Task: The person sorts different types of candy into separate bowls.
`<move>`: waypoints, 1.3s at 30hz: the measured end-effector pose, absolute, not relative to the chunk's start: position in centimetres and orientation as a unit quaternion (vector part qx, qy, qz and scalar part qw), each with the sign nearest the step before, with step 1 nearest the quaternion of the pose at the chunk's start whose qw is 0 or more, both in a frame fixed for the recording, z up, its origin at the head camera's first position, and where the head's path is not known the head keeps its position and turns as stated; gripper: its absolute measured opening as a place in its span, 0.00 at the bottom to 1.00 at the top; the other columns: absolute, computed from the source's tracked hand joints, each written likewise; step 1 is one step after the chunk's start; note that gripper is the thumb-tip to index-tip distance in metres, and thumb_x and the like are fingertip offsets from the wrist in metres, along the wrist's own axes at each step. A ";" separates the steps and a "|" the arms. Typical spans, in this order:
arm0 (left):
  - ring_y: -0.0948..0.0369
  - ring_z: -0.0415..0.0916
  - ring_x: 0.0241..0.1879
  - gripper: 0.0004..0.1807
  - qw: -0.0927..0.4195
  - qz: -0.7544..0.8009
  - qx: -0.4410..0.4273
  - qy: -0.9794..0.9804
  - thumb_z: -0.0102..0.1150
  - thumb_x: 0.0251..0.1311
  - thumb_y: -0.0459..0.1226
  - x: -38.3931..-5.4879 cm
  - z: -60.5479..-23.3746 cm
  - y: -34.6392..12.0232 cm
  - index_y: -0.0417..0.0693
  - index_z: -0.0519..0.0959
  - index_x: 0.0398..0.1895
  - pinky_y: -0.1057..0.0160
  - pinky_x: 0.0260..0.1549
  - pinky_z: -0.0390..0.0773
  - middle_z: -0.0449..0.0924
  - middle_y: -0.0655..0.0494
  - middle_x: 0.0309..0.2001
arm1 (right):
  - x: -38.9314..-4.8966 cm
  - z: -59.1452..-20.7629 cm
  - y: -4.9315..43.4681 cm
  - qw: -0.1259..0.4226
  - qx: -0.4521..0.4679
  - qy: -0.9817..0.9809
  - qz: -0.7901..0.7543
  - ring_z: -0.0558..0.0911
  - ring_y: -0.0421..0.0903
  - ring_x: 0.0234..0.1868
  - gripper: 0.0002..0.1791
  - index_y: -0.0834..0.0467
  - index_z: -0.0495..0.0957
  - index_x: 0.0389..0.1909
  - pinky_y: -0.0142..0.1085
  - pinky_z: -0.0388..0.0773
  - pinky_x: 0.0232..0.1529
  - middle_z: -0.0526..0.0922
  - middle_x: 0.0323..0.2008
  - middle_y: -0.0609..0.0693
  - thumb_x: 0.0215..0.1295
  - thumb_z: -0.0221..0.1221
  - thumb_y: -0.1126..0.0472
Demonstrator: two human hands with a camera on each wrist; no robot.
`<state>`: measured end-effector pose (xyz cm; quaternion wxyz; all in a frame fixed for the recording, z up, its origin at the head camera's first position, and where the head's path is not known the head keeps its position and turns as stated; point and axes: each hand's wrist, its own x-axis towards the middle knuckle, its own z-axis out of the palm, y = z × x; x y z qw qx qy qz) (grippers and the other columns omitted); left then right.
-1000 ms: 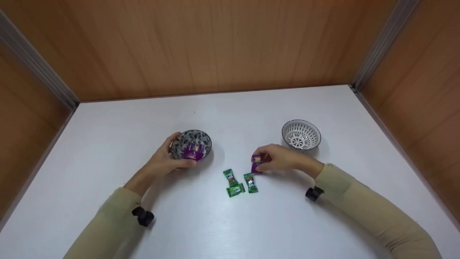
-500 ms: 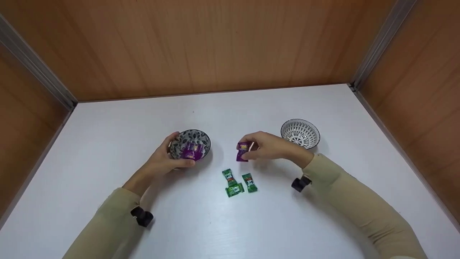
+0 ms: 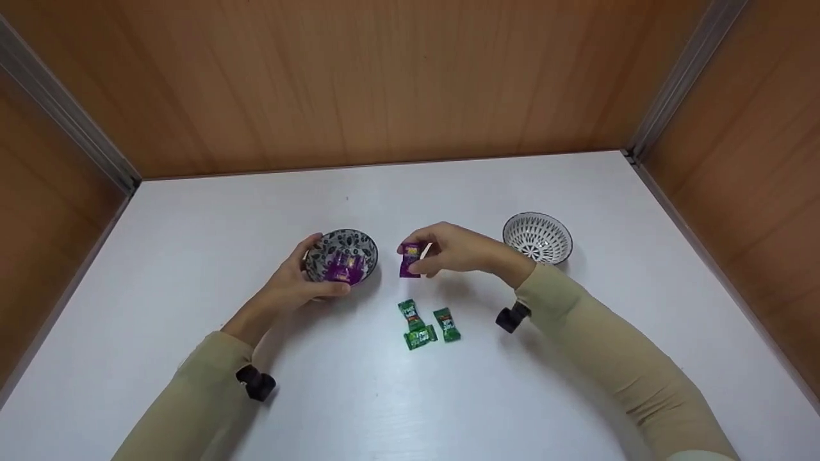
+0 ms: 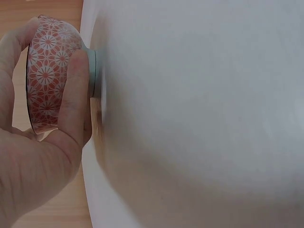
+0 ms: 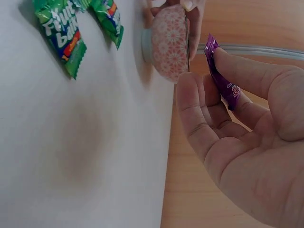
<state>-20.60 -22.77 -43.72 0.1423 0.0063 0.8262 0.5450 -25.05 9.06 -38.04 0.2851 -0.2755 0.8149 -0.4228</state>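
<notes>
My left hand point(image 3: 288, 282) grips a small bowl point(image 3: 333, 242) by its side, thumb over the near rim. Its inside has a dark floral pattern; the left wrist view shows a red outside with white flowers point(image 4: 46, 73) and a pale foot. Several purple-wrapped candies point(image 3: 346, 267) lie in it. Between thumb and fingers, my right hand point(image 3: 451, 248) pinches another purple-wrapped candy point(image 3: 410, 261), raised over the table just right of the bowl. In the right wrist view this purple candy point(image 5: 222, 78) stands on edge in the fingers, with the bowl beyond.
Three green-wrapped candies point(image 3: 447, 325) lie on the white table point(image 3: 359, 390) in front of the hands. A second bowl point(image 3: 537, 234), white with dark dashes inside, stands behind my right forearm. Wood-grain panels point(image 3: 397, 83) enclose the back and sides.
My right hand has lifted the purple candy from beside the green ones and carried it left and away from me, toward the held bowl. My left hand has stayed in place.
</notes>
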 end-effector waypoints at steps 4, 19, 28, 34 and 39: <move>0.39 0.56 0.72 0.70 0.148 0.565 0.003 0.812 0.85 0.41 0.45 -20.6 -43.7 -22.8 0.61 0.44 0.82 0.46 0.61 0.75 0.48 0.39 0.77 | -25.4 -37.4 8.1 0.287 -0.275 0.811 -0.429 0.84 0.59 0.49 0.21 0.55 0.79 0.62 0.42 0.85 0.48 0.82 0.48 0.54 0.69 0.66 0.61; 0.41 0.55 0.72 0.68 0.160 0.565 -0.009 0.809 0.84 0.44 0.44 -20.4 -43.6 -22.8 0.65 0.43 0.82 0.49 0.57 0.79 0.48 0.41 0.77 | -26.5 -37.3 4.3 0.284 -0.307 0.800 -0.430 0.83 0.61 0.50 0.29 0.59 0.70 0.72 0.44 0.85 0.49 0.80 0.52 0.54 0.71 0.62 0.64; 0.43 0.58 0.69 0.68 0.165 0.568 -0.011 0.806 0.84 0.43 0.46 -20.5 -43.7 -22.8 0.65 0.44 0.82 0.53 0.52 0.83 0.51 0.42 0.74 | -26.5 -38.0 2.4 0.275 -0.303 0.803 -0.433 0.85 0.55 0.47 0.33 0.55 0.66 0.74 0.48 0.85 0.49 0.78 0.54 0.56 0.70 0.64 0.64; 0.43 0.59 0.68 0.68 0.165 0.567 -0.004 0.807 0.84 0.45 0.45 -20.5 -43.5 -22.9 0.64 0.42 0.82 0.53 0.52 0.82 0.53 0.40 0.74 | -26.7 -38.6 1.5 0.272 -0.276 0.796 -0.464 0.86 0.52 0.41 0.27 0.55 0.71 0.66 0.44 0.86 0.44 0.79 0.50 0.56 0.68 0.66 0.66; 0.43 0.60 0.68 0.69 0.176 0.580 -0.003 0.795 0.84 0.45 0.45 -20.4 -43.3 -22.7 0.66 0.41 0.83 0.51 0.51 0.83 0.52 0.40 0.75 | -26.8 -38.9 1.2 0.275 -0.271 0.795 -0.468 0.86 0.52 0.42 0.30 0.56 0.70 0.70 0.42 0.87 0.43 0.79 0.55 0.57 0.68 0.67 0.62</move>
